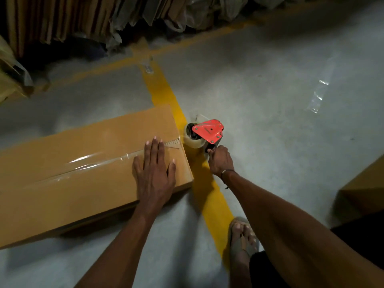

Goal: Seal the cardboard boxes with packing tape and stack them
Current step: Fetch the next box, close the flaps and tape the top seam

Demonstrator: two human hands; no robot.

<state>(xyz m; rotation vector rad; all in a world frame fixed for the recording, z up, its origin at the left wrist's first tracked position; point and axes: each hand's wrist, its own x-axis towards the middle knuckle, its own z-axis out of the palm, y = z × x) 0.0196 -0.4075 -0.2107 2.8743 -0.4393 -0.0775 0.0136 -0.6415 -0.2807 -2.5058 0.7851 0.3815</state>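
Note:
A long flat cardboard box lies on the concrete floor at the left. A strip of clear packing tape runs along its top seam and ends in a jagged cut edge near the box's right end. My left hand presses flat on the box top, fingers straight, over the tape's end. My right hand grips the handle of a red tape dispenser with a clear tape roll, just off the box's right end above the floor.
A yellow floor line runs under the dispenser toward my sandalled foot. Another cardboard box stands at the right edge. Flattened cartons and plastic wrap are stacked along the back. A scrap of clear plastic lies on the floor.

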